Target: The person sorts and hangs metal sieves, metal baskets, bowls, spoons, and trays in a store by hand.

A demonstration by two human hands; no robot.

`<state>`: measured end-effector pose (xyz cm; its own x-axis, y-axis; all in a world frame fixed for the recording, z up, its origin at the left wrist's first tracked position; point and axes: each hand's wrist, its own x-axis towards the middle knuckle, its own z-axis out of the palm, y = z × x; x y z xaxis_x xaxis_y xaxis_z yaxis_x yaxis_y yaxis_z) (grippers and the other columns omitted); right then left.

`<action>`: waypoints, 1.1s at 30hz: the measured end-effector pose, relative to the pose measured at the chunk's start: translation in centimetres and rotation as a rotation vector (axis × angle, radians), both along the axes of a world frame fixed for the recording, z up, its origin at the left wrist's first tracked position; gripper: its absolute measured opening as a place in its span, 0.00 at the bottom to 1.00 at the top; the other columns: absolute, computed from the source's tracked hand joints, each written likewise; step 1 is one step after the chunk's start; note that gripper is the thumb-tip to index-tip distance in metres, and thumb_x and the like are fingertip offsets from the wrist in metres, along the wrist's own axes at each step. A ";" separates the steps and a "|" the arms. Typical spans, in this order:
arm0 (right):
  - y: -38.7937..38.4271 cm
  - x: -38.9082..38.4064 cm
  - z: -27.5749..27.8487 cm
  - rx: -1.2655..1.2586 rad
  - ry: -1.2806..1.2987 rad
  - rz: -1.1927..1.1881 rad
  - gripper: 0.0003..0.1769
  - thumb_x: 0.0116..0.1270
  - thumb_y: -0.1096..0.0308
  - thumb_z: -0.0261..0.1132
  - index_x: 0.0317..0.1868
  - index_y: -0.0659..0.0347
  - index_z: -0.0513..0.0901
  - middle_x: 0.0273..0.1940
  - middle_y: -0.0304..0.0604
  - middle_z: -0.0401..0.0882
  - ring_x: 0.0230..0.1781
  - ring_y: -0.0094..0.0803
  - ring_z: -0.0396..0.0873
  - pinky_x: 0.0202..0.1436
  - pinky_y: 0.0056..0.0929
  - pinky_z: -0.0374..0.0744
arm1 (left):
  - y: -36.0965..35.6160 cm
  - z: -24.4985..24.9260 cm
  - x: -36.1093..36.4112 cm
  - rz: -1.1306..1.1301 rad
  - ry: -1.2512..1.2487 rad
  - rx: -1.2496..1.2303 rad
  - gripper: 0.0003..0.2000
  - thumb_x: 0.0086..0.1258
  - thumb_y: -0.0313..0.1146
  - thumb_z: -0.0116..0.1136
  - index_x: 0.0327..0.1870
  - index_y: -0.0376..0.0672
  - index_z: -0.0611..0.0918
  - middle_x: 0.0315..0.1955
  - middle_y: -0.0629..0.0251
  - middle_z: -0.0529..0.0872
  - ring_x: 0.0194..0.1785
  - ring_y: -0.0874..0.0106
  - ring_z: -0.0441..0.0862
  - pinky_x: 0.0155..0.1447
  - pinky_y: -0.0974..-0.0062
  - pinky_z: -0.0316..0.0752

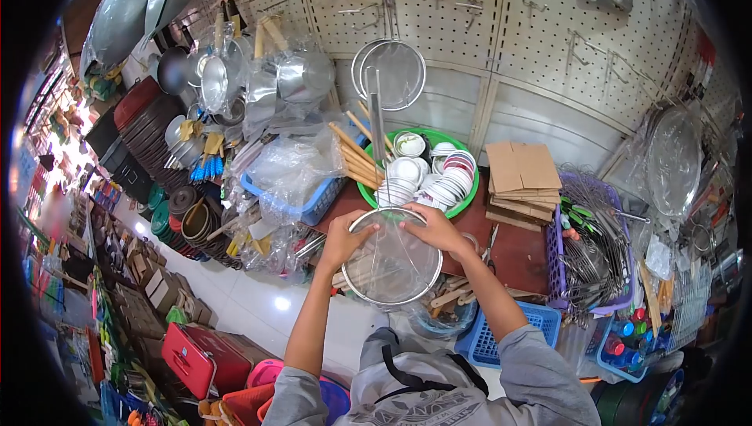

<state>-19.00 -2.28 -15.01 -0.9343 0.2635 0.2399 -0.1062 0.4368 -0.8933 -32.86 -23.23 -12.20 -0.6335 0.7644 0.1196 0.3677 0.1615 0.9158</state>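
Note:
A round, fine-mesh strainer (392,269) with a metal rim is between my two hands, in front of my body. Its long metal handle (376,124) seems to point away from me, over a green basin. My left hand (348,236) grips the rim at the upper left, thumb over the mesh. On the upper right, my right hand (429,228) grips the rim in the same way, thumb inward. Just beyond my hands, the green basin (475,171) holds several stacked white bowls (439,187) and wooden-handled items (358,160). The fingers under the rim are hidden.
Two strainers (395,74) hang on the pegboard (533,42) ahead. Flat cardboard pieces (521,171) are stacked right of the basin, beside a purple basket (558,269) of metal utensils. A blue basket (313,211) with plastic wrap stands left. Below right is another blue basket (540,316).

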 end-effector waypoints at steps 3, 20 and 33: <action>0.2 -1.5 1.8 -0.009 0.063 0.080 0.20 0.72 0.67 0.70 0.62 0.65 0.83 0.54 0.47 0.89 0.55 0.33 0.87 0.64 0.33 0.80 | 0.3 0.6 -0.8 0.000 0.052 -0.039 0.12 0.69 0.32 0.73 0.47 0.34 0.89 0.28 0.67 0.88 0.32 0.82 0.78 0.41 0.76 0.76; 6.0 -11.0 12.1 -0.305 0.342 -0.245 0.35 0.77 0.64 0.69 0.78 0.65 0.67 0.45 0.43 0.92 0.38 0.21 0.88 0.35 0.18 0.82 | 4.4 0.3 -6.2 -0.240 0.090 -0.003 0.15 0.78 0.41 0.66 0.48 0.34 0.87 0.32 0.64 0.87 0.37 0.78 0.77 0.47 0.73 0.76; 3.7 -13.0 16.2 -0.046 0.421 -0.264 0.45 0.77 0.73 0.66 0.86 0.39 0.55 0.45 0.48 0.91 0.45 0.20 0.85 0.45 0.25 0.85 | 11.6 12.3 -11.6 -0.191 0.142 0.513 0.25 0.78 0.27 0.62 0.75 0.44 0.74 0.59 0.59 0.86 0.51 0.76 0.86 0.57 0.73 0.81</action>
<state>-31.97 1.39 1.19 -0.6584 0.4974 0.5649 -0.3529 0.4589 -0.8154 -44.51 -11.62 0.08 -0.4404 0.6853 0.5799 0.4719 -0.3728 0.7990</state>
